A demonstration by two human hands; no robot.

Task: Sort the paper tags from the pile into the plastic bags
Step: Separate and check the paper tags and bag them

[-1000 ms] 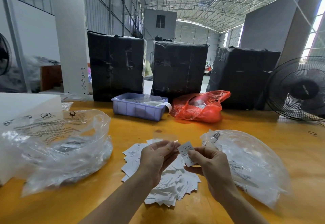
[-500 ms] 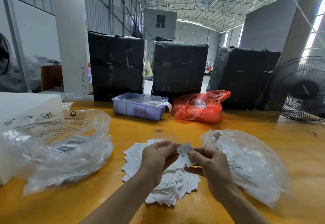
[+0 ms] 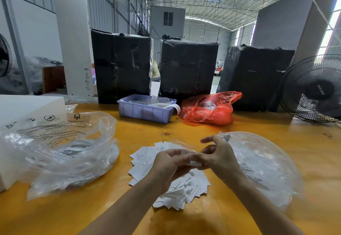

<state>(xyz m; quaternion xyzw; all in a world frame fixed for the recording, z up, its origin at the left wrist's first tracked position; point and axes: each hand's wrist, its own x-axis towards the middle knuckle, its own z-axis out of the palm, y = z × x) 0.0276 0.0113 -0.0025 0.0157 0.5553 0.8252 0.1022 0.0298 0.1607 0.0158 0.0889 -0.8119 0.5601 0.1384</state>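
Tag (image 3: 193,162) dropped from upright to flat between your hands | left hand (image 3: 168,166) and right hand (image 3: 219,158) both pinched it, above pile (image 3: 171,185) | bags (image 3: 60,151) left, (image 3: 265,168) right | sorting barely begun, I judged.

We see a glossy, smooth wooden tabletop (image 3: 184,129), matt white paper tags (image 3: 177,188), shiny crinkled clear plastic bags (image 3: 70,161), and a smooth plastic bin (image 3: 145,112).

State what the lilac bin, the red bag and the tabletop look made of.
Lilac bin: rigid moulded plastic, matte, ribbed walls. Red bag: thin glossy plastic film, crinkled and translucent. Tabletop: probably varnished wood, orange with soft reflections and a knot-like mark.
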